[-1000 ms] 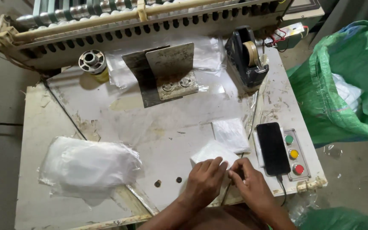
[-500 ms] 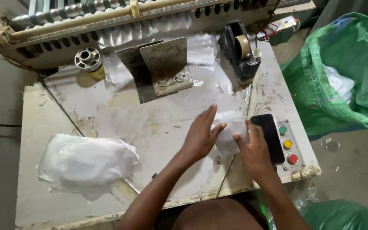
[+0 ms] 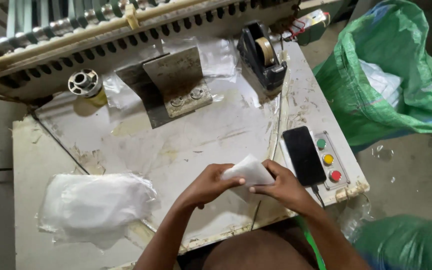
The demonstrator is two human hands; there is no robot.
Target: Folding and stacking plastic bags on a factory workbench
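Both my hands hold one small white folded piece [image 3: 248, 171] of cloth or plastic just above the front of the worn white machine table [image 3: 141, 150]. My left hand [image 3: 208, 186] grips its left edge with fingers curled. My right hand [image 3: 282, 186] pinches its right side, close to a black phone [image 3: 304, 155] lying on the table. A pile of clear plastic bags [image 3: 93, 205] lies at the front left, well away from my hands.
A black tape dispenser [image 3: 261, 56] stands at the back right. A metal plate [image 3: 176, 82] and a metal spool [image 3: 83, 82] sit near the slotted machine rail [image 3: 126, 30]. Three coloured buttons [image 3: 328, 160] lie right of the phone. A green woven sack [image 3: 391, 80] stands to the right.
My hands lifted the white piece from the table front, carried it up toward the middle, then drew back toward me; both still hold it, now bunched between them.
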